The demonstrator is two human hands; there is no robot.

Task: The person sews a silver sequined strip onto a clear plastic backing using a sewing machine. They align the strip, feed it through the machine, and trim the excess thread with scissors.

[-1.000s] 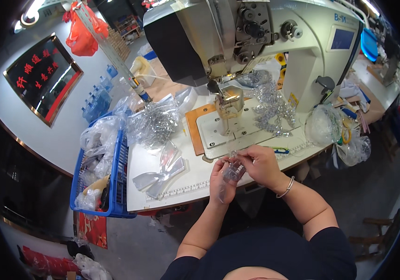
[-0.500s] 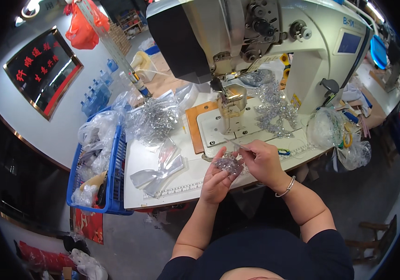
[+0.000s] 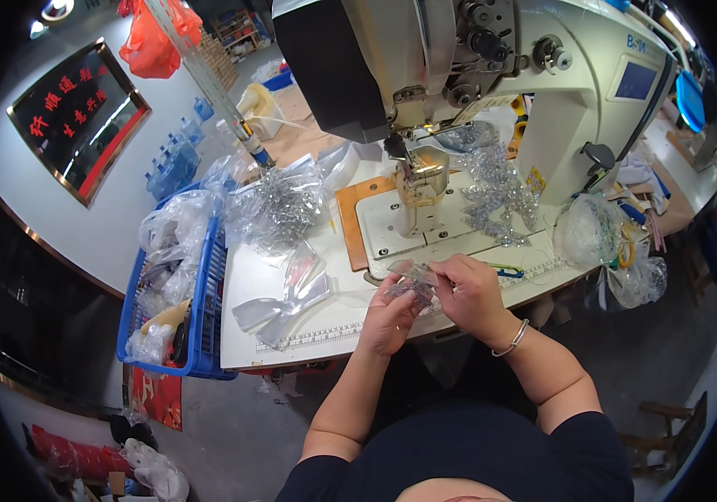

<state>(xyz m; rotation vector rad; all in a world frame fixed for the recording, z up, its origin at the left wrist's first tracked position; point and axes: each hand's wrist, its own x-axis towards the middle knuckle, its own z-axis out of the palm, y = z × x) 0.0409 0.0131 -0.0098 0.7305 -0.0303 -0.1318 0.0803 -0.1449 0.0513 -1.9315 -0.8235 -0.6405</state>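
Observation:
My left hand (image 3: 388, 322) is closed around a small clear piece filled with silvery bits (image 3: 411, 290), at the near edge of the sewing table. Beside it, my right hand (image 3: 469, 289) pinches a thin, see-through plastic piece (image 3: 413, 270), which overlaps the top of the silvery one. Whether the two pieces are joined I cannot tell. Just beyond both hands stands the presser foot and needle area of a large white sewing machine (image 3: 421, 197).
Loose clear plastic strips (image 3: 283, 301) lie on the table (image 3: 249, 347) to the left, near a silvery pile (image 3: 283, 205). More glittery pieces (image 3: 501, 197) rest right of the needle. A blue basket (image 3: 203, 322) of plastic stands left; green-handled snips (image 3: 506, 271) lie right.
The piece in my right hand has turned, so its flat face shows over the left hand. My left fingers have closed in more on the silvery piece. The view has shifted slightly.

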